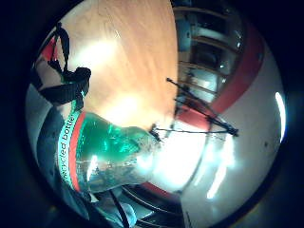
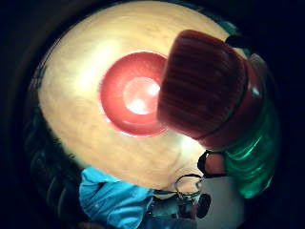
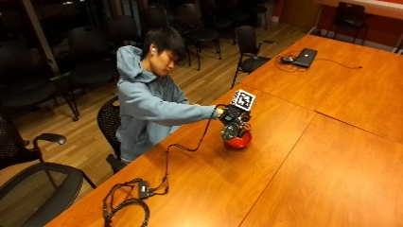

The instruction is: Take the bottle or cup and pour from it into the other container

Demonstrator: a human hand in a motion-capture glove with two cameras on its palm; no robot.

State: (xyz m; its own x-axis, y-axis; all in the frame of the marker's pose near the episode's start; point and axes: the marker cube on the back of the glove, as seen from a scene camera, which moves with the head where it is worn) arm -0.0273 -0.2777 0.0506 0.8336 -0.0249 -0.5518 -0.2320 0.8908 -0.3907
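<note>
Close against the palm, the green bottle [image 1: 107,159] with its red cap [image 2: 202,88] is tipped over the red bowl [image 2: 131,95]. The gloved right hand [image 3: 232,118] has its fingers wrapped round the bottle. The bowl sits on the wooden table [image 3: 302,156], at about two o'clock from the seated person.

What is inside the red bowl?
The thumb side view looks down into the red bowl on the table: only its shiny bottom shows, nothing in it. The green bottle's red cap, held above in the right hand, covers one edge.
</note>
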